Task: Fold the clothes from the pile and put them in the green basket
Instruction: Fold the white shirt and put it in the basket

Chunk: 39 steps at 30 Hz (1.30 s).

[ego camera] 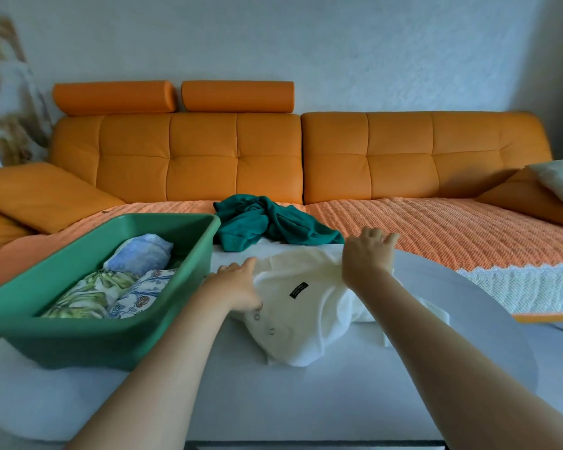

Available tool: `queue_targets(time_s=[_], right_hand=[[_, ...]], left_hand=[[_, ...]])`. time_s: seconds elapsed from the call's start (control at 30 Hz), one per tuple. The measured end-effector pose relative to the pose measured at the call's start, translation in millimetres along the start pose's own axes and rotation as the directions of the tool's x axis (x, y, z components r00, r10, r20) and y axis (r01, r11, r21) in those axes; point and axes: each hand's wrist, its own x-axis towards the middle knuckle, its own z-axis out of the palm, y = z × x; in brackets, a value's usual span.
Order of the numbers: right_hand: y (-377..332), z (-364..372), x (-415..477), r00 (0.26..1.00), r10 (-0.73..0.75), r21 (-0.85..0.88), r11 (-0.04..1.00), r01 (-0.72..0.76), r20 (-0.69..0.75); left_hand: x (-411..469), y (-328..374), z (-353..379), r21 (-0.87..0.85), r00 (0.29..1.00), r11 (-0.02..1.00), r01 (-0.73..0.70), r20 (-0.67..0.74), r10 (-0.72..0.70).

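Head view: at the far edge of the tabletop point(273, 401), left hand point(238, 289) lies flat, fingers released, on white shirt point(306, 326); cannot tell whether right hand point(366, 256) grasps it.

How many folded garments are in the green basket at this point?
3 visible in the green basket: a blue-white bundle at the far end, a green leafy print near left, a blue-and-orange floral print beside it. More may lie hidden underneath.

Left hand point(239, 289) flat, reaching forward; right hand point(367, 254) palm-down.
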Motion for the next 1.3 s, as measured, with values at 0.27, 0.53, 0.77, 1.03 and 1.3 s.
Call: queue_targets(time_s=[0.27, 0.53, 0.77, 1.03, 1.3], right_hand=[[-31.8, 1.7, -23.6, 0.866, -0.498, 0.476, 0.751, 0.457, -0.047], [-7.9, -11.0, 7.3, 0.969, -0.095, 0.684, 0.692, 0.230, -0.230], [32.0, 6.1, 42.9, 0.974, 0.120, 0.567, 0.823, 0.011, -0.193], [21.9, 24.7, 70.0, 0.838, -0.404, 0.288, 0.807, 0.516, -0.367], [6.8, 43.9, 79.6, 0.869, -0.490, 0.393, 0.814, 0.428, 0.070]], left_hand=[[14.2, 9.7, 8.0, -0.078, 0.965, 0.992, -0.094, -0.251, 0.072], [17.8, 20.4, -17.6, -0.163, 0.515, 0.830, -0.534, -0.841, 0.166], [50.6, 26.7, 9.8, -0.400, 0.983, 0.911, -0.097, -0.182, 0.025], [87.2, 53.1, 21.8, -0.275, 0.927, 0.931, -0.240, -0.350, 0.135], [95.7, 52.9, 15.4, -0.267, 0.798, 0.867, -0.420, -0.565, 0.213]])
